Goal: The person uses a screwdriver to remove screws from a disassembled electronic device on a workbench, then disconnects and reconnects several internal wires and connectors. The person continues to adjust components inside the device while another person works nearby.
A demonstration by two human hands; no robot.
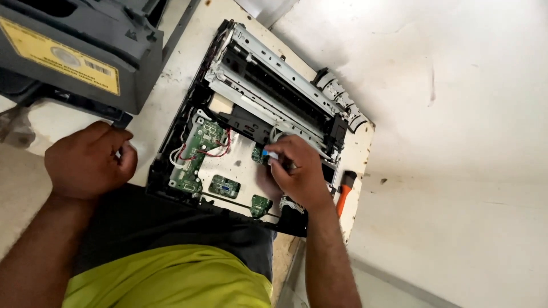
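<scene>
An opened printer chassis (171,154) lies on a white table, its metal rail assembly (274,74) at the far side and green circuit boards (197,151) inside. My right hand (297,171) rests inside the chassis, fingers pinching a small white and blue connector piece (270,155) near a small green board. My left hand (88,159) is curled into a loose fist on the table left of the chassis, beside the corner of a grey printer cover; whether it holds anything I cannot tell.
A grey printer cover (74,51) with a yellow label stands at the upper left. An orange-handled tool (344,191) lies at the table's right edge. A white wall (456,114) fills the right side. My yellow-green shirt (171,276) is at the bottom.
</scene>
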